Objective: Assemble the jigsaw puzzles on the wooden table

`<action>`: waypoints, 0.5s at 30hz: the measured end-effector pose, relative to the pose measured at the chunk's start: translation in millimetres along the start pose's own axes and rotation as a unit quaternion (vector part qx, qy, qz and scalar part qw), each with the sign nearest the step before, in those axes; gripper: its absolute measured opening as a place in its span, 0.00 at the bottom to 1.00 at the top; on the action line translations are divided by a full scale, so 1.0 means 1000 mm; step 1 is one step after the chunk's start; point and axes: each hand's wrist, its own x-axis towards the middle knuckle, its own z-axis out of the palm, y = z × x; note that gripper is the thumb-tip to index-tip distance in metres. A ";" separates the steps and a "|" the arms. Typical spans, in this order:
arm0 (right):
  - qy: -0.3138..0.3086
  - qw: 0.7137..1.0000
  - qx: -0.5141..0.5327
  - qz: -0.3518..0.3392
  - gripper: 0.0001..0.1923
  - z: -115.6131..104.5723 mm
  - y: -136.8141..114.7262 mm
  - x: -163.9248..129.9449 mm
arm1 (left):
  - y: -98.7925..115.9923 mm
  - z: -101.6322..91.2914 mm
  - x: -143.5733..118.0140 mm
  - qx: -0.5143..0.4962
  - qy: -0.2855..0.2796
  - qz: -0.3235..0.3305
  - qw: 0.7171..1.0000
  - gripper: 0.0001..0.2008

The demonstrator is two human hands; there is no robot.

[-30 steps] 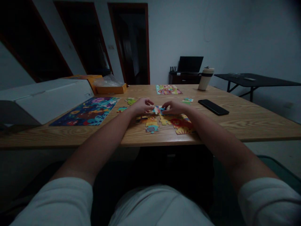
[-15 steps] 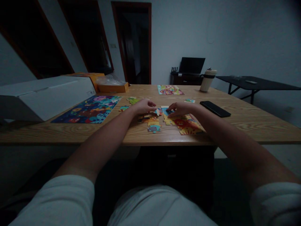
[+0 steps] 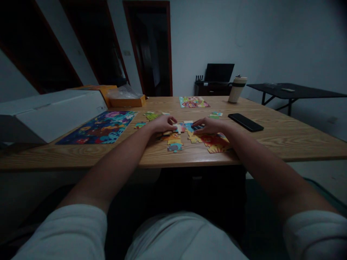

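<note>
A light-coloured puzzle piece (image 3: pixel 179 128) with a reddish edge is pinched in my left hand (image 3: pixel 162 124), close to the left side of a partly joined puzzle (image 3: pixel 217 143). I cannot tell whether the two touch. My right hand (image 3: pixel 210 126) rests on that joined part, fingers spread over its blue and yellow area. Loose orange and yellow pieces (image 3: pixel 173 138) and a teal piece with a grey shape (image 3: pixel 175 147) lie below my left hand. Green pieces (image 3: pixel 151 116) sit beyond it.
A dark blue picture sheet (image 3: pixel 100 128) and a white box (image 3: pixel 59 112) are at left. Behind them stands an orange box tray (image 3: pixel 127 102) with plastic. A second picture (image 3: pixel 193 102), small green pieces (image 3: pixel 215 115), a phone (image 3: pixel 245 122) and a tumbler (image 3: pixel 237 90) are farther off.
The piece in my left hand has turned flatter and shows more of its face beside the joined puzzle. My right hand stays on the puzzle. The view has shifted slightly.
</note>
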 end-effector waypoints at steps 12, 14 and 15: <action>0.003 1.000 0.006 -0.002 0.29 0.001 0.002 0.000 | 0.007 0.003 -0.004 -0.016 -0.008 0.025 1.000 0.20; 0.004 1.000 0.011 0.002 0.29 0.001 0.001 0.000 | 0.009 0.002 -0.004 -0.021 -0.006 0.024 0.999 0.20; 0.005 1.000 0.016 0.003 0.29 0.001 0.001 -0.001 | 0.010 0.001 -0.004 -0.023 -0.004 0.023 0.999 0.19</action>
